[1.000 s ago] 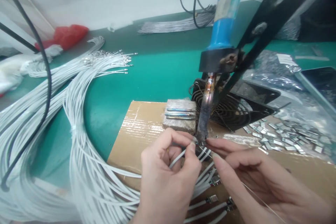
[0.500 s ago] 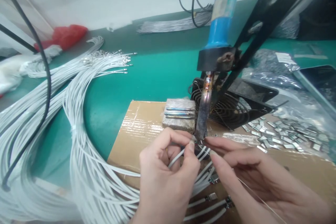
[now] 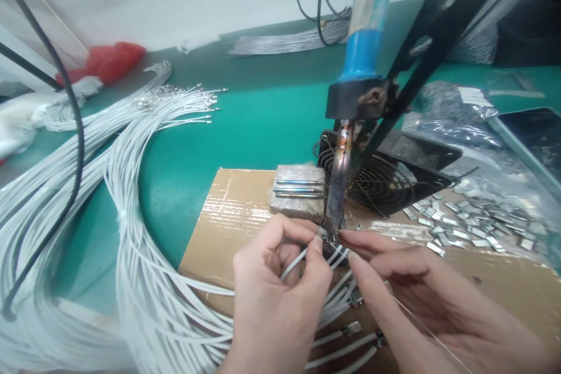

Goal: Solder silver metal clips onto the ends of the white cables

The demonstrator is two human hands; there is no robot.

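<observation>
The left hand (image 3: 276, 298) is closed in a pinch: thumb and forefinger hold the end of one white wire (image 3: 294, 262) just under the tip of the soldering iron (image 3: 339, 187). This wire is thin and round, with smooth white insulation. Its long axis runs from lower left up to the right, and its free end points toward the iron tip.

The right hand (image 3: 421, 298) is also closed in a pinch, its fingertips meeting the left ones at the same spot. From it a very fine, shiny solder wire (image 3: 421, 324) trails down to the right. What small part sits between the fingertips I cannot tell; it is hidden.

The soldering iron hangs almost upright in a black metal bracket (image 3: 421, 47). It has a smooth blue handle, a black collar and a dark, burnt metal shaft which points down to the fingers.

All this is over a sheet of brown cardboard (image 3: 228, 216), glossy with tape, which lies on the green counter (image 3: 245, 123). Behind the iron there is a rough grey block (image 3: 298, 201) with bright metal strips on top, and a black fan (image 3: 385, 175) with a round wire grill. To the right lie many small flat metal terminals (image 3: 473, 228). A big bundle of white wires (image 3: 131, 198) curves over the left side of the counter, and some finished ends with metal terminals lie under the hands.
</observation>
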